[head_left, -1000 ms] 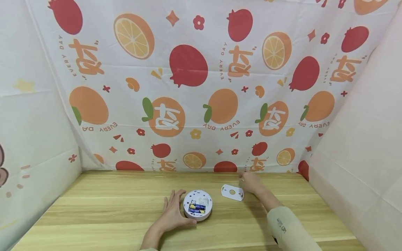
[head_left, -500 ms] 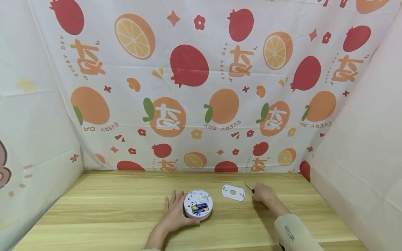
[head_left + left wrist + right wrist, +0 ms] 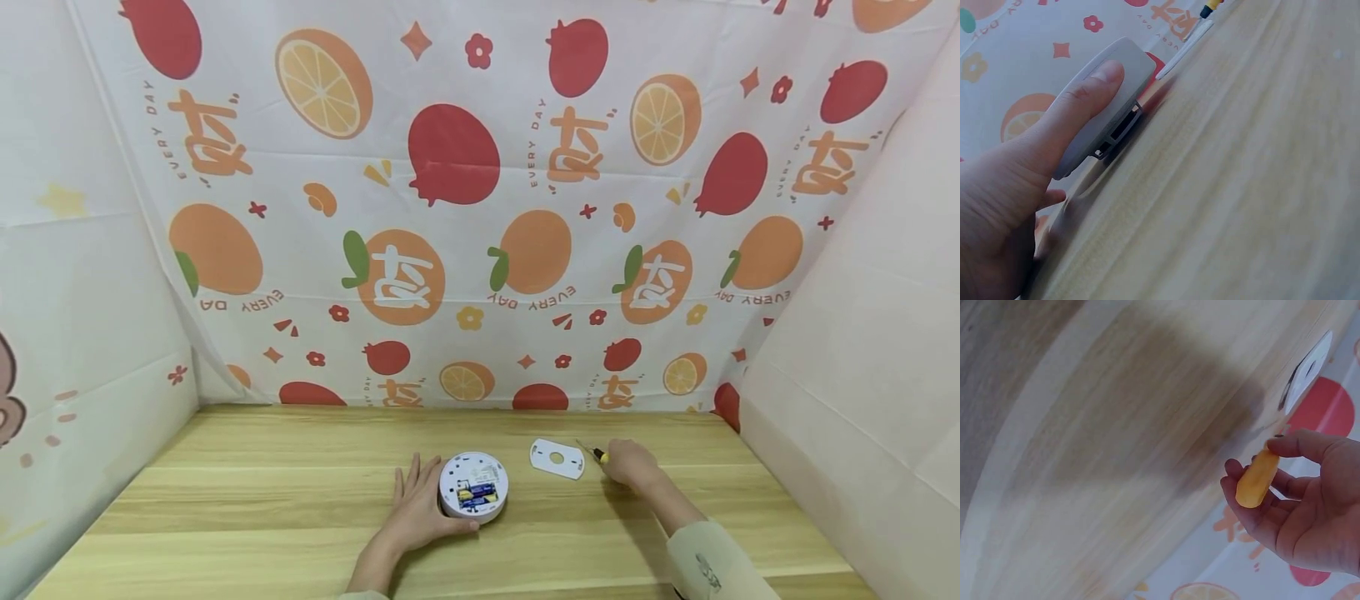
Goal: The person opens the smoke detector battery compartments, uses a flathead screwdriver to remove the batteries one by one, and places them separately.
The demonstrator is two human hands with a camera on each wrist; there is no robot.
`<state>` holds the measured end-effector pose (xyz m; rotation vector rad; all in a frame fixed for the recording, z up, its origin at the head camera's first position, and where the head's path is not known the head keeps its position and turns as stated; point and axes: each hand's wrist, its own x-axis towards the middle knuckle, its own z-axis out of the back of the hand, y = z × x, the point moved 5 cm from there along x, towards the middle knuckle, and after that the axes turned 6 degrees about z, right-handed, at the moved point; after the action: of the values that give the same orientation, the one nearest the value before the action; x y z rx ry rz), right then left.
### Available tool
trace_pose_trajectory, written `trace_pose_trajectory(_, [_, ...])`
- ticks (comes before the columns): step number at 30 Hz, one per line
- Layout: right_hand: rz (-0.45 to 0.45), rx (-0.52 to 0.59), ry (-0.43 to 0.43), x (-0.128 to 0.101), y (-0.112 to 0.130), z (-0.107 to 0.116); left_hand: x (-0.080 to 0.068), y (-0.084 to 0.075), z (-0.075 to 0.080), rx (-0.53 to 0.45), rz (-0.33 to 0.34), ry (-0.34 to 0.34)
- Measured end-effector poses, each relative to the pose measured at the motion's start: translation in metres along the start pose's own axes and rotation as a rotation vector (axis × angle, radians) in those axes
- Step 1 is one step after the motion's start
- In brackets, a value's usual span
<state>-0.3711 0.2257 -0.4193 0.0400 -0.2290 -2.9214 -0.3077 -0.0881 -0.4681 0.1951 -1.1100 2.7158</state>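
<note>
A round white smoke detector lies back side up on the table, with blue and yellow batteries showing in its compartment. My left hand grips it from the left, thumb along the near side and fingers on the far side. In the left wrist view the thumb presses the rim of the detector. My right hand holds a screwdriver by its yellow handle, the shaft pointing left. Between the hands lies a white mounting plate with a round centre hole; the screwdriver's shaft is close to its right end.
The wooden table runs back to a fruit-printed cloth. Pale cloth walls stand at the left and right sides.
My right hand has come from the table's back edge toward me and to the right, with the screwdriver now visible in it. The left hand and detector have hardly moved.
</note>
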Motion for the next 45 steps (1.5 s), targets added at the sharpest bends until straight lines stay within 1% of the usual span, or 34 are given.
trace_pose_trajectory(4, [0.027, 0.057, -0.045, 0.001, 0.008, 0.003, 0.000, 0.000, 0.001, -0.003, 0.002, 0.000])
trace_pose_trajectory(6, [0.026, 0.086, -0.056, 0.001, 0.013, 0.006, 0.000, 0.000, 0.001, -0.002, 0.001, -0.002])
trace_pose_trajectory(10, [0.053, 0.094, -0.075, -0.002, 0.026, 0.011, 0.000, 0.000, 0.001, -0.002, 0.002, 0.000])
trace_pose_trajectory(14, [0.089, 0.130, -0.100, -0.003, 0.040, 0.014, 0.000, -0.001, 0.002, -0.005, 0.004, 0.004])
trace_pose_trajectory(18, [0.134, 0.173, -0.114, -0.006, 0.053, 0.017, -0.001, -0.001, 0.001, -0.012, 0.008, 0.013])
trace_pose_trajectory(22, [0.188, 0.180, -0.119, -0.011, 0.068, 0.023, -0.001, 0.000, 0.001, -0.018, 0.005, 0.018])
trace_pose_trajectory(26, [0.271, 0.186, -0.104, -0.016, 0.082, 0.029, -0.001, 0.001, 0.001, -0.028, -0.010, 0.008])
trace_pose_trajectory(29, [0.359, 0.160, -0.097, -0.020, 0.093, 0.034, -0.001, 0.002, 0.000, -0.038, -0.034, -0.010])
trace_pose_trajectory(32, [0.438, 0.105, -0.089, -0.024, 0.102, 0.037, -0.001, 0.003, -0.001, -0.041, -0.053, -0.023])
trace_pose_trajectory(34, [0.478, 0.063, -0.081, -0.027, 0.108, 0.039, -0.001, 0.004, -0.001, -0.034, -0.051, -0.020])
trace_pose_trajectory(38, [0.521, -0.028, -0.071, -0.031, 0.116, 0.041, 0.000, 0.005, -0.001, -0.015, -0.027, -0.017])
trace_pose_trajectory(41, [0.531, -0.068, -0.061, -0.034, 0.120, 0.042, 0.000, 0.006, -0.001, 0.006, -0.009, -0.009])
trace_pose_trajectory(45, [0.557, -0.119, -0.060, -0.036, 0.125, 0.042, 0.001, 0.005, -0.002, 0.015, -0.006, -0.008])
